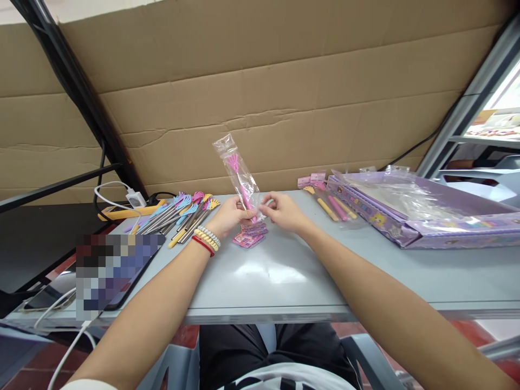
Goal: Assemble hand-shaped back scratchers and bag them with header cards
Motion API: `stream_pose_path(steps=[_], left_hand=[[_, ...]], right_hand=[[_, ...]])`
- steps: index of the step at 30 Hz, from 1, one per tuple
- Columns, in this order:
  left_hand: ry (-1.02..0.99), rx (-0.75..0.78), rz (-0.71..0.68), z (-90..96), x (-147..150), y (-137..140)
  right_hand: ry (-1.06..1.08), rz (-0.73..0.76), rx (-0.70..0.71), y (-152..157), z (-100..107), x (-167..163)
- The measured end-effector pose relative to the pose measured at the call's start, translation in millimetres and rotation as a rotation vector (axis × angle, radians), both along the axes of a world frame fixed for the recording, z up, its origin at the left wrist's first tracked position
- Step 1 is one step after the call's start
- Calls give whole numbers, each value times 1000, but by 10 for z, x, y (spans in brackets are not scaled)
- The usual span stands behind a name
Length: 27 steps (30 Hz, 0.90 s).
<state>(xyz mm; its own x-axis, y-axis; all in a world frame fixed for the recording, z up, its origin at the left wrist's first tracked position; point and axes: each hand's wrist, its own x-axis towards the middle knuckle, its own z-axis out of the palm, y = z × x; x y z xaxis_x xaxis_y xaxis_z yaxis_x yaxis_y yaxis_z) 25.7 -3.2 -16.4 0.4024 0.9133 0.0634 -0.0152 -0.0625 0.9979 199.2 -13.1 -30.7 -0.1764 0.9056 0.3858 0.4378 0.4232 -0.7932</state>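
Observation:
My left hand (229, 216) is closed round the lower end of a clear plastic bag (254, 187) with a pink back scratcher (245, 190) in it. The bag tilts up and away, its hang-hole flap at the top and the small hand-shaped head near it. At the bag's lower right edge, the fingers of my right hand (284, 210) are pinched on the plastic. Just below the hands, a small pile of pink printed cards (249, 235) lies on the table. Beyond my left wrist is a heap of loose back scratchers (182, 214) with metal rods and coloured heads.
Bagged back scratchers (331, 203) lie on the table (284, 287) beside a purple box tray (406, 230) of clear bags. At left are a blurred-out tablet (134, 271), white cables and a charger (136, 197). A cardboard wall (284, 97) stands behind.

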Motion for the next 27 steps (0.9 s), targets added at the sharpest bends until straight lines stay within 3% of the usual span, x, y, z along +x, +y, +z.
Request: stream_pose_path(steps=[3,7,13,20,27], left_hand=[[-3,-2,25,-3,3,0],[22,20,-3,-27,-15,18],[26,17,-67,-63,-3,15],[-34,-77,-176,23,8,-83],[8,-79,-276,-9,-5,-55]], right_hand=[[22,98,122,-39,17,16],[-92,192,108,-93,68,20],[-175,136,56,-151,120,3],[-345,65,15,-104,95,56],[-465,-47,64,-59,74,82]])
